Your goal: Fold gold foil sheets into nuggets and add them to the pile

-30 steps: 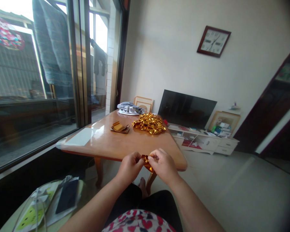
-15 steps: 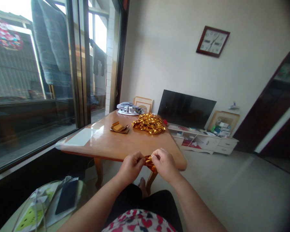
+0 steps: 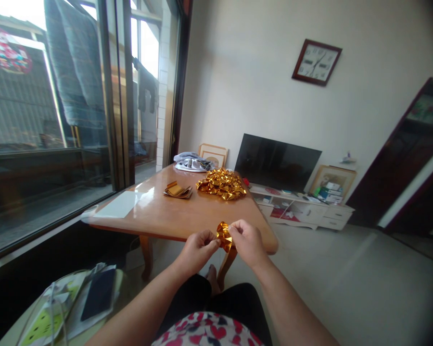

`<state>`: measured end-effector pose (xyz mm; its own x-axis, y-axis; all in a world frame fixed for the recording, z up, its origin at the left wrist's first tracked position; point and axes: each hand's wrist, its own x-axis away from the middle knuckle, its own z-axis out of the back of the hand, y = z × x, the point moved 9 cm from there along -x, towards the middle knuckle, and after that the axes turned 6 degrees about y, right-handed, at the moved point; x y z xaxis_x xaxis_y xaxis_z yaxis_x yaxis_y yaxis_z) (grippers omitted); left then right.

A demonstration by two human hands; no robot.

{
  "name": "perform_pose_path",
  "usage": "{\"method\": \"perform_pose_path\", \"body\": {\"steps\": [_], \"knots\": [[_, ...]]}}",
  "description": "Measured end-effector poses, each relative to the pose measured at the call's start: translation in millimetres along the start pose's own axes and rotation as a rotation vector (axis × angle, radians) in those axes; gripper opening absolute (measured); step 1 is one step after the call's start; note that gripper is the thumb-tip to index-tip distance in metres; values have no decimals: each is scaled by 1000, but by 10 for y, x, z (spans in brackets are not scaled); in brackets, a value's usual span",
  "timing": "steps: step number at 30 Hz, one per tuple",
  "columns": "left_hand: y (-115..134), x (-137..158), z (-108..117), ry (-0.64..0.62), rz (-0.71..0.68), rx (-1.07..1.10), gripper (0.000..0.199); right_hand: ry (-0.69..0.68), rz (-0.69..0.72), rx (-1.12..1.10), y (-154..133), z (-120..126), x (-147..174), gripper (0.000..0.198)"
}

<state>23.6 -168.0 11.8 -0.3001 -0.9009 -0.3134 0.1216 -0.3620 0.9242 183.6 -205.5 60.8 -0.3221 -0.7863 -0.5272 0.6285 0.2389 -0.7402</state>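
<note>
Between my hands is a folded piece of gold foil paper (image 3: 223, 235), shiny and creased, held just in front of the table's near edge. My left hand (image 3: 199, 249) pinches its left side between thumb and fingers. On the other side, my right hand (image 3: 248, 240) grips it with thumb and forefinger. A heap of similar folded gold foil pieces (image 3: 222, 184) lies farther back on the wooden table (image 3: 195, 218). Left of the heap sits a small stack of flat gold paper sheets (image 3: 178, 190).
A white sheet (image 3: 117, 204) lies at the table's left end, and folded cloth (image 3: 193, 161) at its far end. At lower left, a phone (image 3: 99, 293) and cables rest on a stool. A television (image 3: 277, 161) stands on a white cabinet (image 3: 303, 213) beyond the table.
The gold foil piece shows more openly between my hands and stands higher, with a rounder shape. My fingers have shifted their hold on it. The heap and the stack look the same.
</note>
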Motion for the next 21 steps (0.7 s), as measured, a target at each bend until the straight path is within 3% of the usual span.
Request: {"method": "perform_pose_path", "body": {"steps": [5, 10, 15, 21], "knots": [[-134, -13, -37, 16, 69, 51, 18, -40, -19, -65, -32, -49, 30, 22], [-297, -81, 67, 96, 110, 25, 18, -119, -20, -56, -32, -63, 73, 20], [-286, -105, 92, 103, 72, -9, 17, -261, -4, 46, 11, -179, 155, 20], [-223, -87, 92, 77, 50, -54, 17, -278, -2, 85, 72, -238, 168, 19]]}}
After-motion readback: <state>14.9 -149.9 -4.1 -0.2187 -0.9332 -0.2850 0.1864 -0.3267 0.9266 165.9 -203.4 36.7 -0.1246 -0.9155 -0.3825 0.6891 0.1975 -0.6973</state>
